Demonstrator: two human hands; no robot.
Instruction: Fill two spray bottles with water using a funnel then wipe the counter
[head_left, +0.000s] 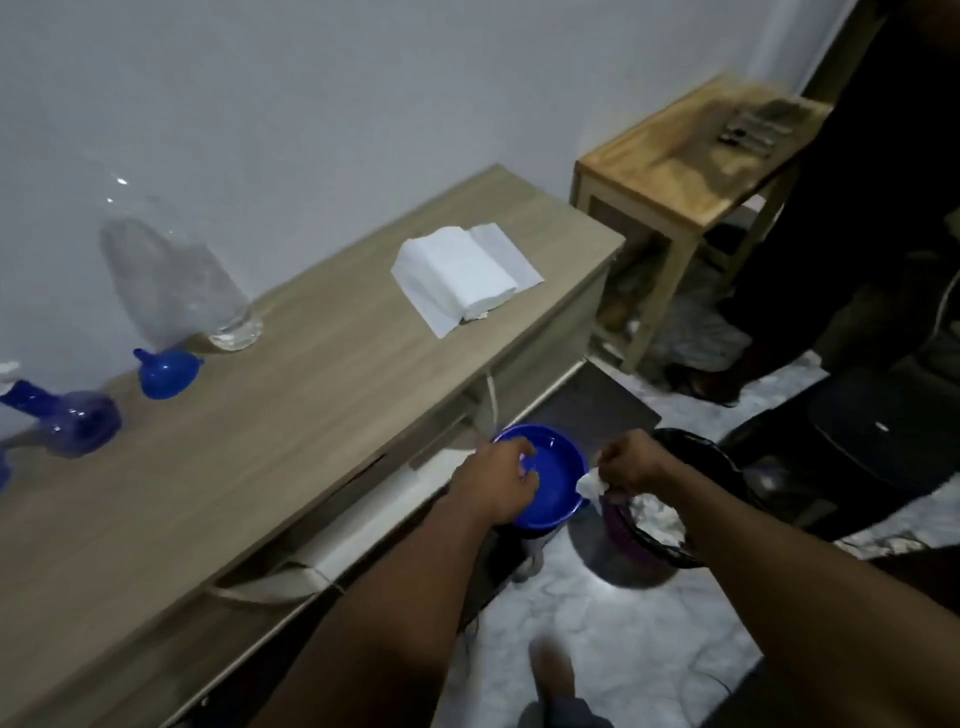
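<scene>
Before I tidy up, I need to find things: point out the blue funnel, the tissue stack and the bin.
blue funnel (167, 375), head view, on its bowl.
tissue stack (457, 270), head view, top sheet.
bin (691, 447), head view, its black-lined rim.

The spray bottle is cut off by the left edge. The clear water bottle is motion-blurred. The left hand hides part of the blue bowl.

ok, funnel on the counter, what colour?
Solid blue funnel, lying on the wooden counter. The head view, the only one, shows it.

Pale wall; marbled floor; wooden side table in corner
</scene>
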